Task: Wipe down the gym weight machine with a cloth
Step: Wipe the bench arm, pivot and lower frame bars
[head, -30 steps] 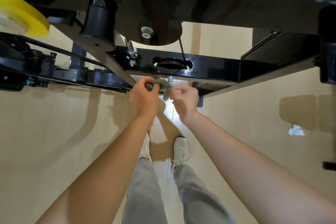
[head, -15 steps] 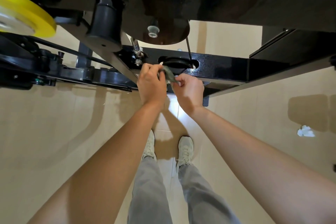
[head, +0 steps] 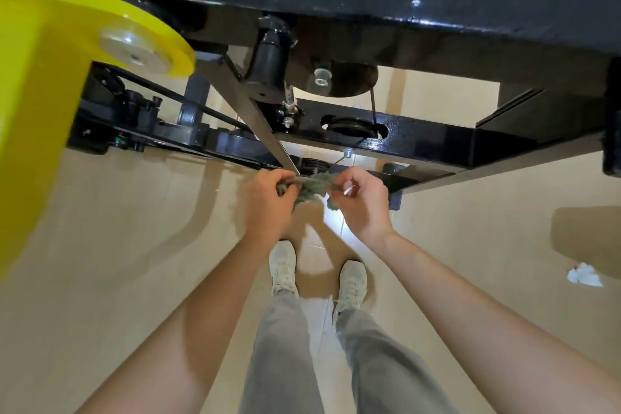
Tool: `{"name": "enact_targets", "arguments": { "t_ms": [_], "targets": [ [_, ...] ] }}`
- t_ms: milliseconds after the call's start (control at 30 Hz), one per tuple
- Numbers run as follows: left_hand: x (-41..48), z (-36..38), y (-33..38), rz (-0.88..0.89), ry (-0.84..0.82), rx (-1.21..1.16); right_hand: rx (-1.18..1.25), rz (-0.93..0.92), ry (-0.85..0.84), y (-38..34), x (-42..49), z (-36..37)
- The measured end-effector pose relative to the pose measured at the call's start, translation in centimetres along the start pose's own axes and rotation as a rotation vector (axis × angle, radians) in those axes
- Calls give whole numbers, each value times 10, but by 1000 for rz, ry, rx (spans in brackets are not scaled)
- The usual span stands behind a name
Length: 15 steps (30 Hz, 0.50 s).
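Since half a second ago both hands have come down from the beam with the oval opening, and the cloth (head: 314, 186) is now pulled out between them. The yellow disc (head: 148, 50) now fills much more of the left side of the view.

The left hand (head: 267, 205) has its fingers curled around one end of the grey-green cloth, so this grip is grasping it. The right hand (head: 361, 202) pinches the other end between thumb and fingers, and this grip also grasps the cloth. The cloth hangs bunched in the middle, above the floor (head: 117, 228) and just under the low end of the silver bar (head: 255, 114). I cannot tell if it touches the bar.

The black frame (head: 420, 141) of the weight machine crosses the view just behind the hands. A pulley (head: 349, 126) sits in its oval opening, and a thin cable (head: 373, 107) goes up from there. A black cylinder (head: 267, 67) stands at the top end of the silver bar. A small bolt (head: 347, 153) sticks out under the beam, close above the right hand.

Under the hands are two white shoes (head: 284, 267) and grey trousers (head: 282, 346). A crumpled white paper (head: 584, 276) lies on the floor, well apart, on the right.
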State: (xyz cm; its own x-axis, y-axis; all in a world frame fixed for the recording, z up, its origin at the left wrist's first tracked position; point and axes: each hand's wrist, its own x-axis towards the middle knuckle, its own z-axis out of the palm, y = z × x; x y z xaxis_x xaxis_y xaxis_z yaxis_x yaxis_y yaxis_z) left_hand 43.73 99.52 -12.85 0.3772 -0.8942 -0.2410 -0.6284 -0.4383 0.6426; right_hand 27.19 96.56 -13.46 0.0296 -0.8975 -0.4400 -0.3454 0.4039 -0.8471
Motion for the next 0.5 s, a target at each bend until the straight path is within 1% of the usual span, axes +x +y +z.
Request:
{"name": "enact_targets", "arguments": {
  "t_ms": [67,133,300,367,500],
  "targets": [
    [-7,-30,0,10,38,47,-13,-87,2,-25,-22,4],
    [-19,-60,7,-1,83,79,22,-199,20,-47,-45,4],
    [-44,-126,44,-21,289,-115,164,-347,82,-112,-85,-1],
    [-47,-146,64,10,377,-172,216,-435,113,-146,-101,-4],
    [-59,-182,115,38,427,-270,185,-625,251,-206,-118,-16]
  ]
}}
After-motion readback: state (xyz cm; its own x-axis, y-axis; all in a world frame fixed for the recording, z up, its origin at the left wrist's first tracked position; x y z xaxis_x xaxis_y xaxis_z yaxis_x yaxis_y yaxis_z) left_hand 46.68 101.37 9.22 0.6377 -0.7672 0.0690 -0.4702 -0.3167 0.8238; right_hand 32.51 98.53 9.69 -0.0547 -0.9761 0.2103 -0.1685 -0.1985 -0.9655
